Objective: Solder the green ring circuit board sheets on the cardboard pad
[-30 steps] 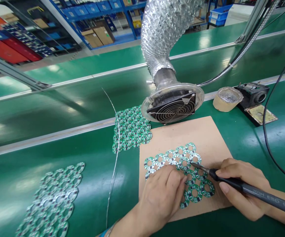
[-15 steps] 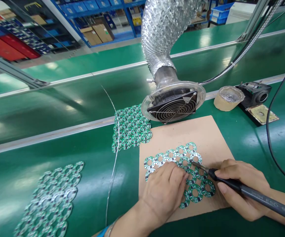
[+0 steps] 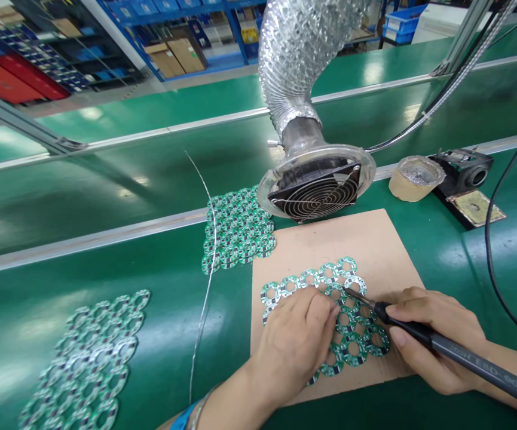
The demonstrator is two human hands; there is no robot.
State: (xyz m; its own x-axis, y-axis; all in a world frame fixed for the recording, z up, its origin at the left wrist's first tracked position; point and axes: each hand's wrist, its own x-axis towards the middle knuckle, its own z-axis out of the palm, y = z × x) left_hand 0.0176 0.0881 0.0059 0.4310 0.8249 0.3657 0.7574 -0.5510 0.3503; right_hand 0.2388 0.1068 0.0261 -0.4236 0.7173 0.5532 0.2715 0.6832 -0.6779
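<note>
My right hand (image 3: 437, 340) grips a dark soldering iron (image 3: 459, 355) like a pen. Its metal tip rests at a ring in the upper right of a panel of green ring-shaped circuit boards (image 3: 354, 349). This panel lies on a sheet of brown cardboard (image 3: 366, 236). Over the panel's left part is my left hand (image 3: 296, 340), closed, with fingers curled down close to the iron's tip. Whatever its fingertips pinch is hidden beneath the hand. A thin silvery wire (image 3: 213, 251) curves upward left of that hand, its lower end near the wrist.
A fume extractor fan (image 3: 321, 194) on a foil duct (image 3: 291, 65) hangs beyond the cardboard. More ring-board panels lie at the far edge (image 3: 240, 227) and left (image 3: 88, 358). At right are a tape roll (image 3: 415, 179), an iron stand (image 3: 464, 179) and a black cable (image 3: 489, 233).
The iron's tip has shifted very slightly up and left at the panel. My left hand stays curled over the boards in nearly the same place. The view has moved slightly.
</note>
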